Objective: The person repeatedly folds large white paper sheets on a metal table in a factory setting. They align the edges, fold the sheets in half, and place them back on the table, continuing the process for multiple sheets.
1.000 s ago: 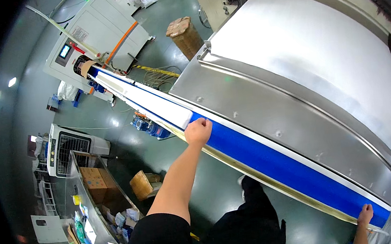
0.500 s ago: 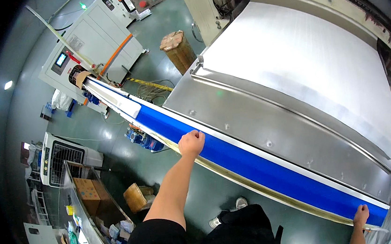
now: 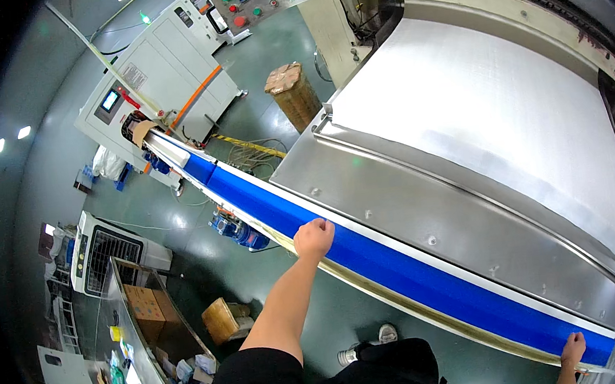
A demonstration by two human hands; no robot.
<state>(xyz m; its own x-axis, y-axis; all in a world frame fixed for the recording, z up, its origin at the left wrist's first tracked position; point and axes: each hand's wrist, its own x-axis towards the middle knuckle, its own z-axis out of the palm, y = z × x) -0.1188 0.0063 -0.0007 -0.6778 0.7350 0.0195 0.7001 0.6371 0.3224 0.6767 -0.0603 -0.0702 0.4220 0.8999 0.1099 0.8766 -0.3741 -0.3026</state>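
Note:
A long blue conveyor belt [image 3: 412, 282] with white side rails runs from the upper left to the lower right in front of me. Above the belt's middle, my left hand [image 3: 315, 239] is closed, fingers curled together; whatever may be in them is hidden. My right hand [image 3: 573, 348] is also closed, over the belt's near right end, and its fingertips hide any thing they pinch. A white flat piece [image 3: 172, 152] lies on the belt's far left end. Beyond the belt is a metal plate [image 3: 398, 209] with a wide white sheet [image 3: 492, 115] behind it.
A control panel [image 3: 259, 0] and white machine cabinets [image 3: 163, 72] stand at the back left. A brown wrapped drum [image 3: 291, 93] stands behind the belt. To my left are a wooden block [image 3: 223, 320], a metal cart [image 3: 126, 343] with cartons, and an air cooler [image 3: 117, 247].
The white piece has slid toward the belt's far left end, baring more blue. Both hands stay closed over the belt; the whole view has shifted slightly down and right.

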